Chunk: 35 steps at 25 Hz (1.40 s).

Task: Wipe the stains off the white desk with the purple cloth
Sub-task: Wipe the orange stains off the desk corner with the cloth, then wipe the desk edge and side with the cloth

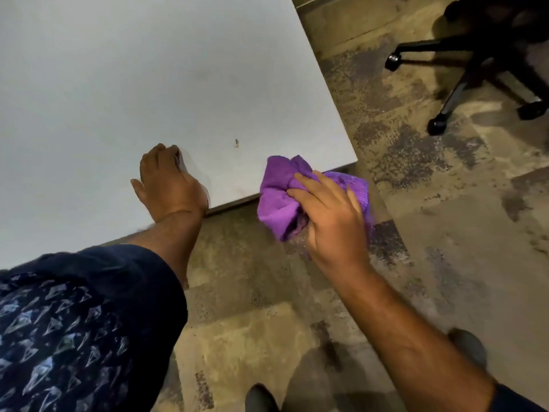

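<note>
The white desk [148, 69] fills the upper left of the head view, its near corner at the right. A small dark stain [236, 142] marks the top near that corner, and a faint grey smudge [205, 75] lies farther in. My right hand [329, 215] holds the bunched purple cloth [280, 194] at the desk's front edge, partly over the floor, just right of and below the stain. My left hand [169, 182] rests on the desk near the front edge with its fingers curled, holding nothing.
A black office chair base with castors [463, 75] stands on the mottled carpet [416, 203] at the upper right. My dark shoes [261, 399] show at the bottom, and a patterned dark sleeve [74, 328] covers the lower left.
</note>
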Motion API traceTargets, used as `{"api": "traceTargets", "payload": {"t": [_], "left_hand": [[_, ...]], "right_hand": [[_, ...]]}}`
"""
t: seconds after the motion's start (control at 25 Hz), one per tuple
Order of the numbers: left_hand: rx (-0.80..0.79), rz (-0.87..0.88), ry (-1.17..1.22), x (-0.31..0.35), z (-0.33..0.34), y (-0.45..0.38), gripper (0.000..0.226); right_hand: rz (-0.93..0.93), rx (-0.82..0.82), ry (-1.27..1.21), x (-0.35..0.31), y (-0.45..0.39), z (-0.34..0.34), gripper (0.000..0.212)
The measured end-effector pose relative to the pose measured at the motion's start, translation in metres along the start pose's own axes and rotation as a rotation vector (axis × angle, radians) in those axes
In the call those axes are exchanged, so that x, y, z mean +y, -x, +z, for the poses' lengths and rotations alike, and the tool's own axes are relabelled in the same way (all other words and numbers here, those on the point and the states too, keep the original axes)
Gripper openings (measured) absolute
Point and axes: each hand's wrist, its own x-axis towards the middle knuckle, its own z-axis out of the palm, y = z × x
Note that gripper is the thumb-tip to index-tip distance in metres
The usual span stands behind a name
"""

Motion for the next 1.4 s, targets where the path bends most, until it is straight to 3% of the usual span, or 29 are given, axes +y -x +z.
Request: {"api": "traceTargets", "payload": {"t": [0.16, 0.28, 0.4, 0.56, 0.72, 0.84, 0.96, 1.04, 1.12, 1.24, 1.4], "left_hand": [[-0.072, 0.289, -0.010, -0.001, 0.006, -0.006, 0.049], [-0.075, 0.457, -0.041, -0.007, 0.010, -0.010, 0.050], [-0.067, 0.507, -0.047, -0.012, 0.015, -0.013, 0.048], [-0.053, 0.475, 0.000, -0.008, 0.012, -0.013, 0.048], [-0.059, 0.459, 0.051, -0.009, 0.009, -0.009, 0.048], [-0.063, 0.460, 0.049, -0.011, 0.009, -0.013, 0.047], [-0.128, 0.454, 0.130, -0.012, 0.011, -0.017, 0.047], [-0.279, 0.537, 0.174, -0.025, 0.002, -0.029, 0.051], [-0.388, 0.755, 0.038, -0.044, -0.008, -0.042, 0.053], [-0.335, 0.882, 0.019, -0.056, -0.009, -0.051, 0.055], [-0.298, 0.878, 0.085, -0.055, -0.004, -0.050, 0.053]], "right_hand": [[0.431, 0.391, -0.516, -0.029, 0.059, 0.039, 0.059], [0.800, 0.718, -0.972, -0.032, 0.089, 0.059, 0.057], [0.978, 0.898, -0.983, -0.021, 0.098, 0.075, 0.042], [0.912, 0.856, -0.949, -0.007, 0.067, 0.084, 0.032], [0.694, 0.751, -0.794, 0.006, 0.015, 0.070, 0.060], [0.612, 0.630, -0.751, 0.007, -0.016, 0.070, 0.060], [0.635, 0.637, -0.696, 0.014, -0.022, 0.086, 0.054], [0.658, 0.666, -0.633, 0.010, -0.023, 0.095, 0.052], [0.678, 0.745, -0.619, -0.002, -0.028, 0.101, 0.056], [0.657, 0.823, -0.653, -0.035, -0.025, 0.125, 0.061], [0.655, 0.743, -0.787, -0.077, 0.001, 0.180, 0.060]]}}
